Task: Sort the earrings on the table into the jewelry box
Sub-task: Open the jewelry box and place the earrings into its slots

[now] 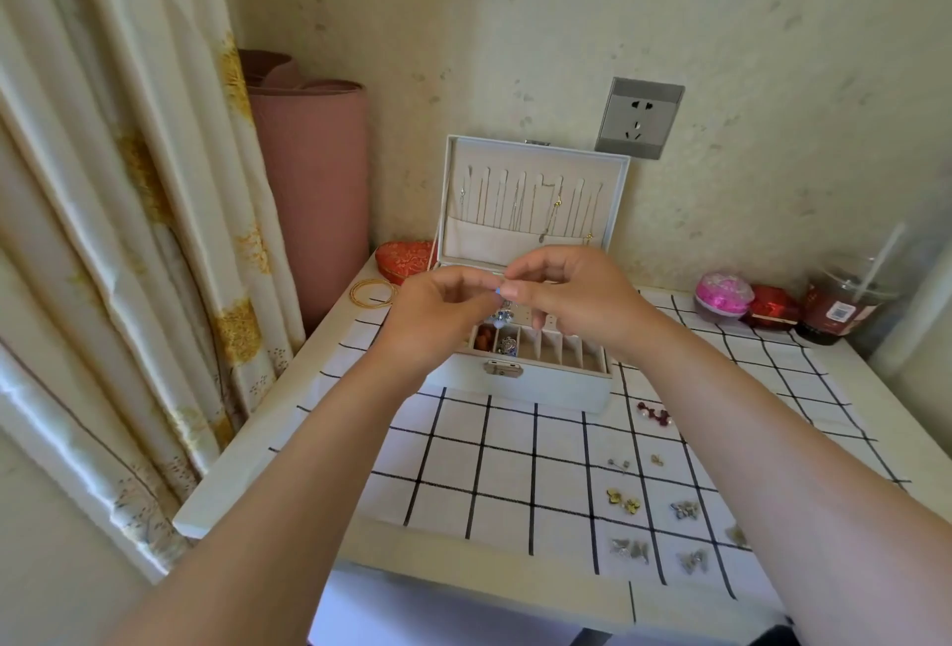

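Where jewelry box [520, 388] stands, checked tablecloth [515, 465], curtain [129, 233].

My white surface [288, 439] wears a checked cloth [510, 470]; on it stand the open jewelry box [520, 388] and, to my right, scattered earrings [623, 498]. Bangles [372, 292] and a red heart box [404, 259] lie back left.

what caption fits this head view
Left hand and right hand hold an earring over the open jewelry box; other earrings lie on checked cloth.
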Tool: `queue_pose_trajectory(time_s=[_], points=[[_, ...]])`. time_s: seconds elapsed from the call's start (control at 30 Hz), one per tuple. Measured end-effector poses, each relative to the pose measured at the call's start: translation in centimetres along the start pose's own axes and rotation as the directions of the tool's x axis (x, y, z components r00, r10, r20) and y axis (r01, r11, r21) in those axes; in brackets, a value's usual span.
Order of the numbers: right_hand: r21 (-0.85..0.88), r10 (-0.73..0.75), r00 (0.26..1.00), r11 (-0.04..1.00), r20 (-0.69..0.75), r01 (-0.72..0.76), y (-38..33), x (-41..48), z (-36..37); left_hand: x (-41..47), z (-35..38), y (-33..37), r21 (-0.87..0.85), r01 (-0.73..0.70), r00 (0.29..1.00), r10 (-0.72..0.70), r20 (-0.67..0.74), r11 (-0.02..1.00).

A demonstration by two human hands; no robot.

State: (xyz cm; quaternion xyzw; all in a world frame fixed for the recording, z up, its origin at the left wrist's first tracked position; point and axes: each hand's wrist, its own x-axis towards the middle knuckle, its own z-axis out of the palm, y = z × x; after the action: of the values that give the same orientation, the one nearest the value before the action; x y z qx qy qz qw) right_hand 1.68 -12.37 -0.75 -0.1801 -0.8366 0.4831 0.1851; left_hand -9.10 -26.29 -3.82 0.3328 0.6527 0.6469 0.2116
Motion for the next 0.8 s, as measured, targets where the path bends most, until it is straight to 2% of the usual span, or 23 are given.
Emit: queue_pose_trajectory(time_s=[0.17, 0.3, 0.47, 0.5, 0.53, 0.57, 0.6, 0.63, 0.7, 0.8], points=[[-0.028, 0.009, 0.999, 1.000, 0.038, -0.008, 0.3, 0.9, -0.4, 1.1, 0.3, -0.3, -0.086, 0.000, 0.997, -0.006, -0.071, 0.996], [-0.009, 0.044, 0.999, 0.999, 0.013, -0.044, 0.5, 1.6, -0.4, 1.8, 0.3, -0.6, -0.153, 0.101, 0.994, -0.105, -0.017, 0.983], [-0.166, 0.004, 1.000, 0.986, -0.013, -0.006, 1.5, 2.5, -1.0, 1.8, 0.8, -1.0, -0.205, 0.142, 0.989, -0.149, -0.017, 0.968], [-0.197, 0.005, 1.000, 0.980, -0.014, -0.008, 1.7, 2.5, -1.1, 1.8, 0.9, -1.4, -0.115, 0.116, 0.992, -0.121, -0.042, 0.987], [-0.224, 0.011, 1.000, 0.975, -0.009, -0.013, 2.0, 2.5, -1.2, 1.9, 0.8, -1.8, 0.090, 0.059, 0.997, -0.054, -0.064, 0.994], [-0.249, 0.018, 1.000, 0.968, -0.001, -0.018, 2.3, 2.4, -1.3, 1.9, 0.6, -2.3, 0.342, -0.011, 0.999, 0.025, -0.037, 0.940], [-0.272, 0.022, 1.000, 0.962, 0.005, -0.020, 2.7, 2.3, -1.2, 1.7, 0.5, -2.6, 0.539, -0.073, 0.997, 0.067, 0.031, 0.839], [-0.298, 0.021, 1.000, 0.954, 0.006, -0.018, 2.9, 2.2, -1.1, 1.5, 0.3, -2.9, 0.643, -0.129, 0.991, 0.083, 0.101, 0.755], [-0.370, 0.002, 1.000, 0.929, 0.006, 0.000, 3.4, 2.1, -0.7, 1.1, 0.1, -3.3, 0.718, -0.208, 0.976, 0.089, 0.201, 0.664], [-0.543, -0.048, 0.997, 0.836, 0.059, 0.073, 3.6, 2.1, -0.2, 0.7, 0.0, -3.4, 0.758, -0.244, 0.970, 0.145, 0.197, 0.605]])
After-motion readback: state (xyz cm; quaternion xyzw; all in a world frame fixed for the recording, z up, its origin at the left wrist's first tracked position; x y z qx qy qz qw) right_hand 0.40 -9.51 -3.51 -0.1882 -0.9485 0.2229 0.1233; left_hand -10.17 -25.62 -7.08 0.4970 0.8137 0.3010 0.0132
